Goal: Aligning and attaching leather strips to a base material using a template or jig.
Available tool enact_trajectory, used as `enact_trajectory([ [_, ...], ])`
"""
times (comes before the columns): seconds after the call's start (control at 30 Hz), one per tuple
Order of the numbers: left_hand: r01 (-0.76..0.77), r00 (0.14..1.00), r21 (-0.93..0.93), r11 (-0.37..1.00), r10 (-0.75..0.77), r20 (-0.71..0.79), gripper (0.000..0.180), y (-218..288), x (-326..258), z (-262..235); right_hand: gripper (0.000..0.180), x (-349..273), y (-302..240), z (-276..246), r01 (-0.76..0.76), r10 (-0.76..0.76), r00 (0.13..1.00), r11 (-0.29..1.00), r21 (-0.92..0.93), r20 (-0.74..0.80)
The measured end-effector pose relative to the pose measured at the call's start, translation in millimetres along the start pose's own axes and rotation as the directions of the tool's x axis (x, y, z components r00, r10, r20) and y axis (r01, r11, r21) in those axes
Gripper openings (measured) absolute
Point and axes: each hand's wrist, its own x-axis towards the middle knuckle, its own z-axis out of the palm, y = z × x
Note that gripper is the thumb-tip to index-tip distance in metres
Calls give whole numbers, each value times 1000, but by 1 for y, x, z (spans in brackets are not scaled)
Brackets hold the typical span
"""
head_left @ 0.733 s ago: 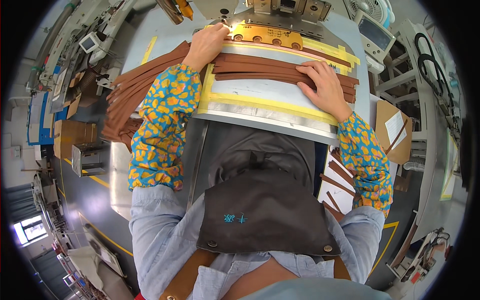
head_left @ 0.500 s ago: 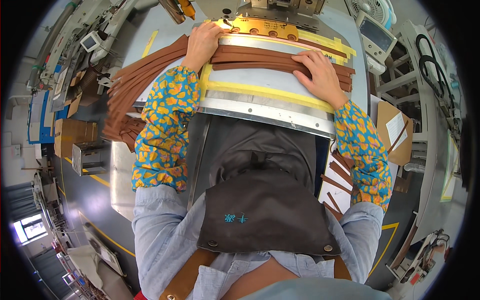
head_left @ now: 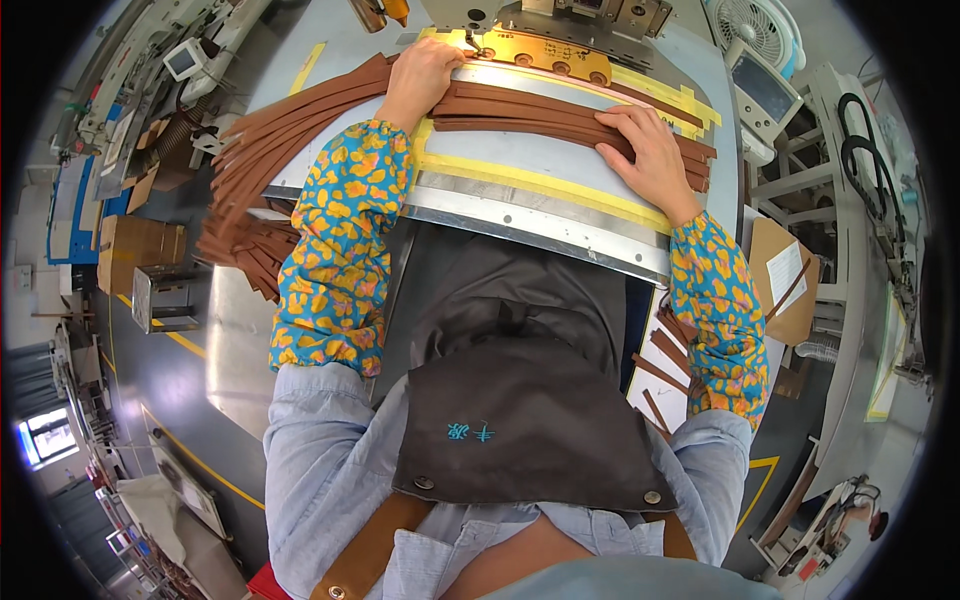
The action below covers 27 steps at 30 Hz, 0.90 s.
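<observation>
Grey metal bench [head_left: 520, 215] with yellow tape lines, steel near edge. Right hand [head_left: 650, 150] lies flat, fingers spread, pressing brown leather strips [head_left: 540, 110] mid-bench. Left hand [head_left: 425, 75] farther left, fingers curled on the strips' far edge, just beside gold clamp plate [head_left: 545, 50]. More strips [head_left: 250, 200] hang off left edge.
</observation>
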Motion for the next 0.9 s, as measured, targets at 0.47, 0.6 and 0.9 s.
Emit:
enact_trajectory([
  [0.47,32,998,-12,999,-32,61,11,-4,0,-1,33,1,0,1,3,-3,1000,1000,15,4],
  [0.6,49,997,-15,999,-48,62,11,-4,0,-2,33,1,1,1,11,-11,1000,1000,9,2],
  [0.9,68,994,-22,997,-66,86,11,-3,0,-2,33,0,1,0,8,-8,1000,1000,9,-7],
])
